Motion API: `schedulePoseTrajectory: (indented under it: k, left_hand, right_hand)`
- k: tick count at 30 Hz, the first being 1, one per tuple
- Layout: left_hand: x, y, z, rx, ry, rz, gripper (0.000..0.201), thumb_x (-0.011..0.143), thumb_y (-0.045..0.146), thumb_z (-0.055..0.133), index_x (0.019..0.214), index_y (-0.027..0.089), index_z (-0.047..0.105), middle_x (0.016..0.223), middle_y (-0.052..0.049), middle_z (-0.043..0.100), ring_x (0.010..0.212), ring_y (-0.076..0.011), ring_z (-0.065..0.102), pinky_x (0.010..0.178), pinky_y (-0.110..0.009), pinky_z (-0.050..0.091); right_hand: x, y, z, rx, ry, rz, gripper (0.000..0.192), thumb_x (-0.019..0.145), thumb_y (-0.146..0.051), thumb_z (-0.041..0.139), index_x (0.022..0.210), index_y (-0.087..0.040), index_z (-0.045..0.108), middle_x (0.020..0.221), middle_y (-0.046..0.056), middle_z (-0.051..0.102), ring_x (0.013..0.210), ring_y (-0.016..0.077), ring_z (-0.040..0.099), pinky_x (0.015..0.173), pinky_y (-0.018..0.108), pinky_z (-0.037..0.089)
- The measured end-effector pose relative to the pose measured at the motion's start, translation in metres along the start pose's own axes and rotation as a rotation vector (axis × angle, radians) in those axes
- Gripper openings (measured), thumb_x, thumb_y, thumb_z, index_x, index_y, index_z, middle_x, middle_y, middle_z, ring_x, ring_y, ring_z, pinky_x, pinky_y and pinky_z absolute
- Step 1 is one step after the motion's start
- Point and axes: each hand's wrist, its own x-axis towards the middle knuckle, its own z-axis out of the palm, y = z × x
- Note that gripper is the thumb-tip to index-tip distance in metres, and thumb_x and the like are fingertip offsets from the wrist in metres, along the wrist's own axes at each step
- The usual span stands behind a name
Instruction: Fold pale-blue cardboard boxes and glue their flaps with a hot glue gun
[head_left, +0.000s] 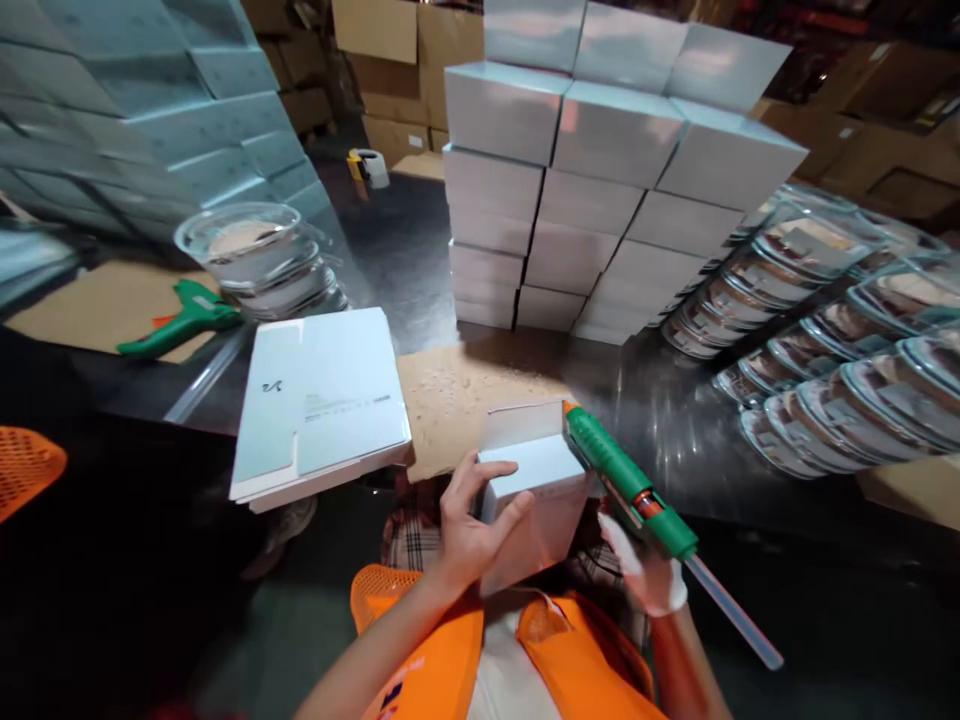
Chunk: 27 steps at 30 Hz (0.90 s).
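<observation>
The white carton is sitting at the near edge of the table, its far flap standing raised. The left hand is holding it half-open, thumb and fingers spreading over the top and front. The white-gloved right hand is gripping a green glue gun, fingers partly hidden, the nozzle pointing at the flap's right corner. Stacked white boxes are blocking the space beyond; clear round tubs are crowding the right; printed white packaging and a second glue gun are occupying the left.

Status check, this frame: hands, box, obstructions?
Left hand holding white box, flap raised. Right hand gripping green glue gun, orange nozzle at flap's corner, contact unclear. Nothing visible blocking nozzle.
</observation>
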Motion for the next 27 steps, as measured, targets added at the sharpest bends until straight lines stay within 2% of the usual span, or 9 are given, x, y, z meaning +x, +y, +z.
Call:
schedulePoseTrajectory:
  k: [3, 9, 13, 16, 18, 20, 22, 24, 27]
  left_hand:
    - [0.003, -0.002, -0.006, -0.028, 0.034, -0.083, 0.024, 0.087, 0.047, 0.083, 0.096, 0.025, 0.081, 0.096, -0.005, 0.079, 0.101, -0.0260, 0.071, 0.101, -0.040, 0.054]
    - [0.011, 0.000, -0.018, -0.171, 0.057, -0.227, 0.038, 0.082, 0.055, 0.083, 0.096, 0.020, 0.079, 0.090, -0.004, 0.074, 0.082, -0.0211, 0.069, 0.073, -0.029, 0.054]
    - [0.014, 0.001, -0.026, -0.228, 0.049, -0.295, 0.043, 0.080, 0.061, 0.082, 0.093, 0.020, 0.077, 0.082, -0.003, 0.073, 0.071, -0.0193, 0.065, 0.065, -0.027, 0.052]
    - [0.015, 0.002, -0.027, -0.244, 0.041, -0.296, 0.045, 0.077, 0.063, 0.083, 0.091, 0.020, 0.077, 0.081, -0.003, 0.072, 0.072, -0.0195, 0.065, 0.065, -0.027, 0.052]
    - [0.015, 0.004, -0.024, -0.243, 0.013, -0.285, 0.045, 0.077, 0.063, 0.083, 0.089, 0.020, 0.077, 0.083, -0.003, 0.073, 0.075, -0.0203, 0.067, 0.068, -0.028, 0.053]
    - [0.014, 0.004, -0.019, -0.271, -0.056, -0.282, 0.046, 0.078, 0.063, 0.084, 0.090, 0.020, 0.077, 0.085, -0.003, 0.073, 0.075, -0.0201, 0.067, 0.068, -0.028, 0.053]
    - [0.013, 0.004, -0.012, -0.310, -0.132, -0.272, 0.047, 0.078, 0.064, 0.085, 0.091, 0.020, 0.077, 0.086, -0.004, 0.074, 0.075, -0.0204, 0.067, 0.068, -0.028, 0.053]
    - [0.013, 0.001, -0.006, -0.324, -0.154, -0.250, 0.047, 0.077, 0.065, 0.086, 0.091, 0.021, 0.076, 0.092, -0.006, 0.075, 0.085, -0.0236, 0.072, 0.075, -0.030, 0.056]
    - [0.015, -0.004, 0.001, -0.394, -0.097, -0.256, 0.049, 0.077, 0.063, 0.089, 0.101, 0.024, 0.071, 0.110, -0.009, 0.076, 0.106, -0.0269, 0.074, 0.089, -0.032, 0.058]
  right_hand:
    - [0.018, 0.001, -0.007, 0.065, 0.127, 0.147, 0.038, 0.074, -0.060, 0.085, 0.083, -0.024, 0.079, 0.077, 0.007, 0.076, 0.066, 0.0253, 0.069, 0.073, 0.045, 0.063]
    - [0.084, -0.011, 0.007, 0.222, -0.095, 0.321, 0.062, 0.077, -0.071, 0.069, 0.095, -0.012, 0.081, 0.054, 0.003, 0.062, 0.044, 0.0158, 0.052, 0.046, 0.030, 0.046]
    - [0.107, -0.011, -0.005, 0.131, -0.129, 0.415, 0.059, 0.086, -0.070, 0.061, 0.074, -0.014, 0.074, 0.061, 0.013, 0.071, 0.047, 0.0201, 0.061, 0.050, 0.034, 0.053]
    - [0.105, -0.014, -0.026, -0.020, -0.078, 0.450, 0.050, 0.087, -0.060, 0.069, 0.058, -0.019, 0.067, 0.046, 0.009, 0.061, 0.044, 0.0208, 0.060, 0.047, 0.031, 0.049]
    - [0.096, -0.023, -0.031, -0.077, 0.007, 0.410, 0.036, 0.084, -0.051, 0.078, 0.064, -0.021, 0.072, 0.053, 0.006, 0.067, 0.054, 0.0204, 0.067, 0.053, 0.027, 0.051]
    - [0.084, -0.039, -0.022, -0.023, 0.020, 0.276, 0.025, 0.081, -0.049, 0.083, 0.088, -0.024, 0.082, 0.083, 0.006, 0.081, 0.079, 0.0224, 0.076, 0.068, 0.028, 0.057]
    - [0.075, -0.055, -0.005, 0.127, -0.114, 0.138, 0.043, 0.077, -0.052, 0.087, 0.110, -0.024, 0.084, 0.108, 0.007, 0.084, 0.098, 0.0259, 0.077, 0.083, 0.033, 0.061]
    - [0.071, -0.065, 0.011, 0.298, -0.275, 0.081, 0.056, 0.071, -0.054, 0.093, 0.113, -0.019, 0.083, 0.111, 0.008, 0.083, 0.100, 0.0280, 0.077, 0.092, 0.040, 0.062]
    - [0.070, -0.066, 0.015, 0.388, -0.285, 0.037, 0.063, 0.069, -0.066, 0.093, 0.109, -0.018, 0.083, 0.106, 0.008, 0.083, 0.099, 0.0271, 0.078, 0.097, 0.042, 0.061]
